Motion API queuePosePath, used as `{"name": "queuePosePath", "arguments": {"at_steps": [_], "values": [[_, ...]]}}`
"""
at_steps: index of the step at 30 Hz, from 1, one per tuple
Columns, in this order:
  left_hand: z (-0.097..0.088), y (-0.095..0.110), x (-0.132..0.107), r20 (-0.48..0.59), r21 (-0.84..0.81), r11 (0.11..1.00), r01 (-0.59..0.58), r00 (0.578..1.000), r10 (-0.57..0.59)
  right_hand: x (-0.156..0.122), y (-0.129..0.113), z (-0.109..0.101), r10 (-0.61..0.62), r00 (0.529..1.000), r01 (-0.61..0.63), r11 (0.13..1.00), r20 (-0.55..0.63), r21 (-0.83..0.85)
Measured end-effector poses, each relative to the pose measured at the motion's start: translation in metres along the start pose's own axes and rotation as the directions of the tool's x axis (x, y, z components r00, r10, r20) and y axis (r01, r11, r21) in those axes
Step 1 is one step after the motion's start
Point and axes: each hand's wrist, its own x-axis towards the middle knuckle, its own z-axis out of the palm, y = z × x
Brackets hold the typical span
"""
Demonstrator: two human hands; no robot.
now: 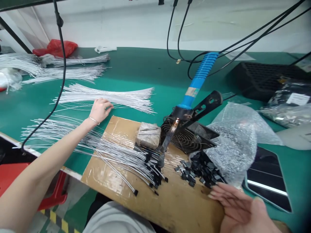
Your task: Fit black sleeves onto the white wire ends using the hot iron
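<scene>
My left hand (100, 109) reaches over the near edge of a bundle of thin white wires (109, 96). Its fingers are curled together at a loose white wire; the fingertips are partly hidden. My right hand (239, 207) lies palm up at the lower right, fingers stretched out and holding nothing. Just beyond those fingers is a heap of small black pieces (205, 168). Another bunch of white wires (116, 153), with black pieces on their right ends, lies across a tape-covered board (184, 207). A blue-handled soldering iron (198, 81) stands tilted, its tip downward above these ends.
A round fan grille (184, 136) and a pale block (148, 134) sit on the board. On the right are a clear bag of shiny bits (233, 145) and a dark-screened tablet (267, 178). A black cable (63, 64) hangs at left, before more wires (73, 72).
</scene>
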Motion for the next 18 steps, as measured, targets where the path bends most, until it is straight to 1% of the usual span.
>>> {"name": "queuePosePath", "arguments": {"at_steps": [2,4,7,9,11,13,16,18], "values": [[0.011,0.0,0.008,0.034,0.052,0.999,-0.009,0.999,0.008,0.002,0.002,-0.001,-0.004,1.0,0.004,1.0,0.028,0.003],[0.019,0.003,0.013,0.075,0.081,0.996,-0.035,0.997,0.029,0.003,0.002,-0.002,0.001,1.0,-0.001,1.0,0.026,-0.003],[0.025,0.007,0.018,0.124,0.086,0.994,-0.072,0.99,0.061,0.001,0.0,-0.002,-0.007,1.0,0.007,1.0,0.023,-0.02],[0.026,0.008,0.019,0.134,0.068,0.994,-0.08,0.988,0.07,-0.001,-0.002,-0.001,-0.002,1.0,0.003,1.0,0.027,-0.026],[0.023,0.008,0.02,0.121,0.036,0.997,-0.07,0.99,0.066,-0.001,-0.003,0.0,0.02,1.0,-0.019,1.0,0.007,-0.023],[0.017,0.007,0.02,0.085,-0.009,0.999,-0.044,0.995,0.045,-0.001,-0.005,0.0,0.045,0.999,-0.045,0.999,-0.008,-0.021],[0.004,0.009,0.018,0.004,-0.111,0.994,0.006,1.0,-0.005,-0.003,-0.009,0.001,0.059,0.998,-0.06,0.998,-0.015,-0.016],[-0.007,0.014,0.014,-0.046,-0.198,0.98,0.027,0.998,-0.037,-0.006,-0.013,0.001,0.078,0.997,-0.078,0.997,0.003,-0.012]]}}
